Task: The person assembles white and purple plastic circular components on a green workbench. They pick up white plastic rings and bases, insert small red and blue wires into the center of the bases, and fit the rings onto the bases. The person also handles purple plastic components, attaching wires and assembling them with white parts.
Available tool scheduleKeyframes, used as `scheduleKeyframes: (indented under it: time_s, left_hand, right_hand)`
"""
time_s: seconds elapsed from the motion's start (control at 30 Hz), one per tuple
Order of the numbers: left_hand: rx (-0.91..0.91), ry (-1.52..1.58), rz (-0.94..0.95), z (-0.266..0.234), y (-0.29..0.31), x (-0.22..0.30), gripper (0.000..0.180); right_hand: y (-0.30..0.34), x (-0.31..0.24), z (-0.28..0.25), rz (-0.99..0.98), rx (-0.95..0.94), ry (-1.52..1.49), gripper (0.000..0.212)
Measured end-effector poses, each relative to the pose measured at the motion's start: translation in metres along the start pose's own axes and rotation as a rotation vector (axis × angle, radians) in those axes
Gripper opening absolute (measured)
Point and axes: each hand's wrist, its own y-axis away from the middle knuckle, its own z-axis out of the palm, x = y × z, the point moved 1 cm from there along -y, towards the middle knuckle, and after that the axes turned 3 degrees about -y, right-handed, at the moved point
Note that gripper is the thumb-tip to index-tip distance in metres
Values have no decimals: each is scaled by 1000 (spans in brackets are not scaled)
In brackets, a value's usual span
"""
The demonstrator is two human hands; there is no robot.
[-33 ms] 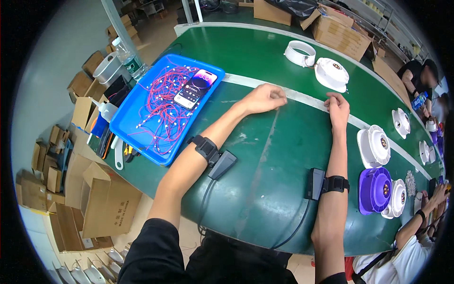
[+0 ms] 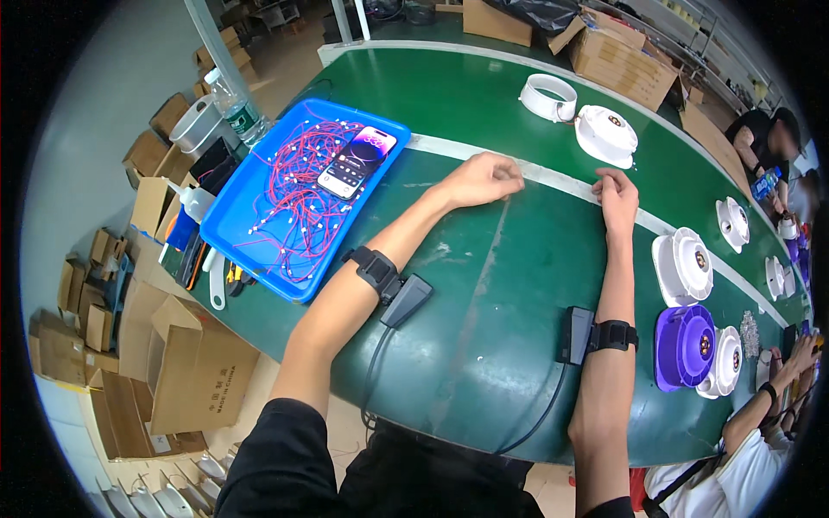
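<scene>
My left hand (image 2: 480,180) rests on the green table (image 2: 414,285) near the white line, its fingers curled closed with nothing visible in them. To its right, my right hand (image 2: 617,200) is loosely closed, and nothing shows in it. Just beyond the right hand lies a white round fan housing (image 2: 606,136), apart from the fingers. A white ring (image 2: 547,97) stands left of that housing. On the left, a blue tray (image 2: 298,292) holds red wires (image 2: 298,194) with white connectors; a phone (image 2: 357,162) with a lit screen lies on them.
Right of my right forearm sit a white fan unit (image 2: 685,266), a purple one (image 2: 685,347) and another white one (image 2: 724,363). A water bottle (image 2: 237,110) stands behind the tray. Cardboard boxes (image 2: 203,367) are at the lower left. Other people (image 2: 760,147) work along the right side.
</scene>
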Motion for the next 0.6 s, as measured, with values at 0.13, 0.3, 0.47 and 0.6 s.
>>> scheduleKeyframes:
  time_s: [0.13,0.3,0.47,0.6]
  left_hand:
    - [1,5,20,1,-1,-2,13]
    - [37,-102,108,1,-1,-8,14]
    - [47,-196,80,1,-1,-9,14]
    - [70,-279,100,2,0,-5,14]
  right_hand:
    - [1,0,-1,11,1,6,28]
    - [2,-4,-1,16,-16,27,30]
    - [3,-5,0,14,-7,24,30]
    - [2,-5,-1,15,-4,31,30]
